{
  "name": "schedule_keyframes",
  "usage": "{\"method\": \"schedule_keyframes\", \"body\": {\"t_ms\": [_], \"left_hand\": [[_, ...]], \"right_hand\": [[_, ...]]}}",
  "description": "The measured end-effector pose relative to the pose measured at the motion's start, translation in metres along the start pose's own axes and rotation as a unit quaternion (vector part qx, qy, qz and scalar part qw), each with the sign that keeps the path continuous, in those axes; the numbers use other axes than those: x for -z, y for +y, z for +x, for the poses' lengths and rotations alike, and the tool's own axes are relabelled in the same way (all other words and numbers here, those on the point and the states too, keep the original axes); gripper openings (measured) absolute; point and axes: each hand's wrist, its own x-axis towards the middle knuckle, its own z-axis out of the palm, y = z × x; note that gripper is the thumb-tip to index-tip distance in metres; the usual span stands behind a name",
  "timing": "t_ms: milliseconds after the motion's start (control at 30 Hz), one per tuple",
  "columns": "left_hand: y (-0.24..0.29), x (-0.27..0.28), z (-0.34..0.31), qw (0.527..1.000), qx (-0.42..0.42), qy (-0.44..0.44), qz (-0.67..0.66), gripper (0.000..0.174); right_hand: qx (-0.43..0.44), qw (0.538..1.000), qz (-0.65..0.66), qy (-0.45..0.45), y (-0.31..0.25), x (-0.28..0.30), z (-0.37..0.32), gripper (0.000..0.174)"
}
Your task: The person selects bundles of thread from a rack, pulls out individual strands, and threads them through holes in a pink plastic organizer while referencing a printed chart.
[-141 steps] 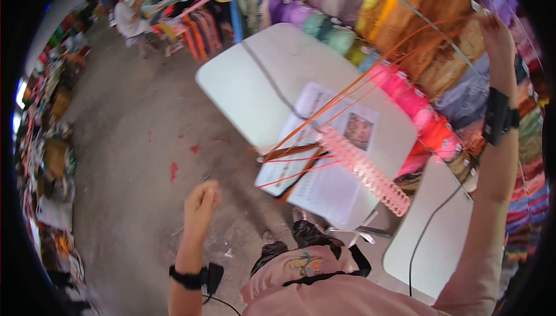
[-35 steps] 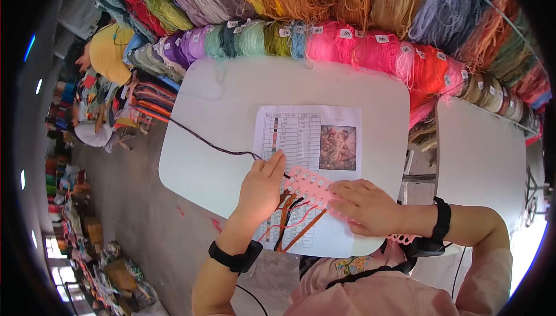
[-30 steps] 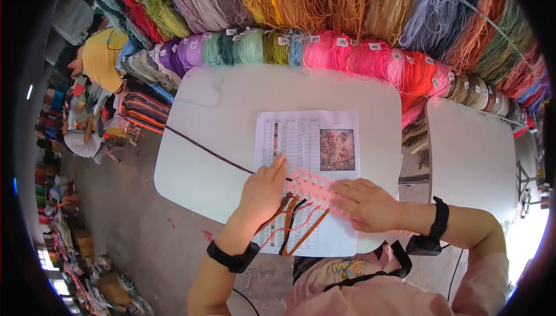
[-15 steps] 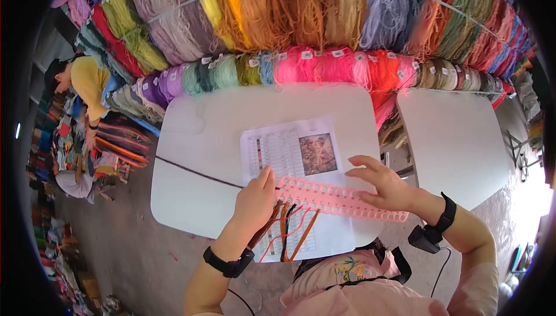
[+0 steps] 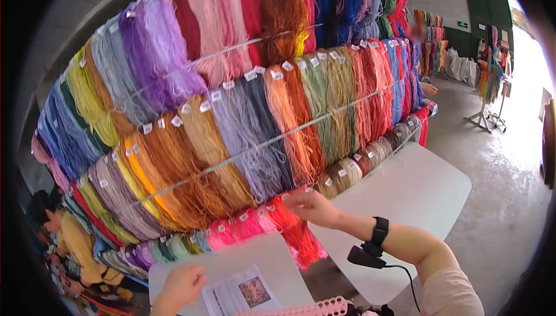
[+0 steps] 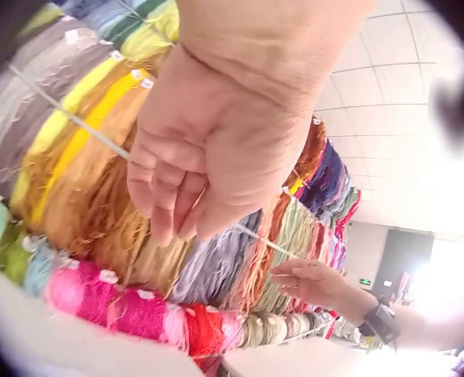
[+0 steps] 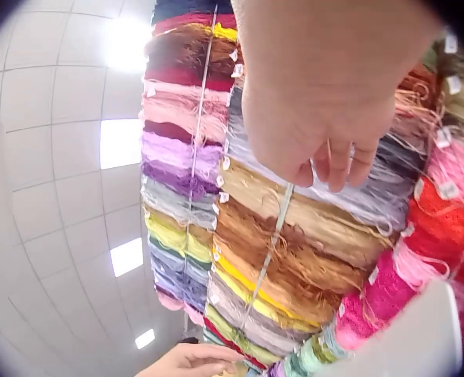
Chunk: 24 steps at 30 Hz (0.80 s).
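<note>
My right hand (image 5: 313, 207) is raised before the lower hanks of thread, near the red hank (image 5: 284, 214). Its fingers are loosely bent and hold nothing visible; in the right wrist view the same hand (image 7: 318, 118) overlaps grey-blue thread (image 7: 373, 169). My left hand (image 5: 182, 286) hovers by the near table beside a printed sheet (image 5: 223, 293) with a small picture. The left wrist view shows this hand (image 6: 216, 149) relaxed, palm visible, nothing in it. A pink strip with rows of holes (image 5: 327, 307) lies at the bottom edge of the head view, apart from both hands.
Tagged thread hanks in many colours hang in tiers on a rack (image 5: 231, 159), held by cords. A second white table (image 5: 399, 183) stands at right. A person in yellow (image 5: 81, 246) bends at far left. A garment stand (image 5: 489, 84) is at the far right.
My right hand has left the pink strip and risen toward the hanks. The left hand has come away from the strip's end. The head view has swung up and right.
</note>
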Motion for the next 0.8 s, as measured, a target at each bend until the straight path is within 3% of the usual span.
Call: {"method": "schedule_keyframes", "body": {"t_ms": [133,333,433,533,633,733,800], "left_hand": [[0.065,0.042,0.088,0.983,-0.131,0.126,0.008,0.010],[0.130,0.043,0.214,0.925,-0.283,0.189,0.170,0.013],[0.148,0.039,0.265,0.915,-0.301,0.192,0.190,0.021],[0.166,0.047,0.304,0.910,-0.278,0.162,0.262,0.027],[0.171,0.052,0.338,0.891,-0.261,0.205,0.311,0.031],[0.160,0.055,0.355,0.834,-0.290,0.303,0.358,0.033],[0.145,0.062,0.353,0.837,-0.253,0.289,0.390,0.034]], "right_hand": [[0.074,0.991,-0.003,0.116,-0.003,0.048,0.058,0.013],[0.132,0.961,-0.007,0.244,-0.006,0.112,0.144,0.010],[0.142,0.948,0.000,0.285,-0.021,0.126,0.165,0.010],[0.097,0.954,-0.005,0.283,-0.044,0.136,0.175,0.011],[0.138,0.933,-0.056,0.327,-0.043,0.139,0.187,0.011],[0.185,0.906,0.024,0.380,-0.025,0.142,0.192,0.010],[0.214,0.910,0.010,0.354,-0.014,0.139,0.185,0.010]]}}
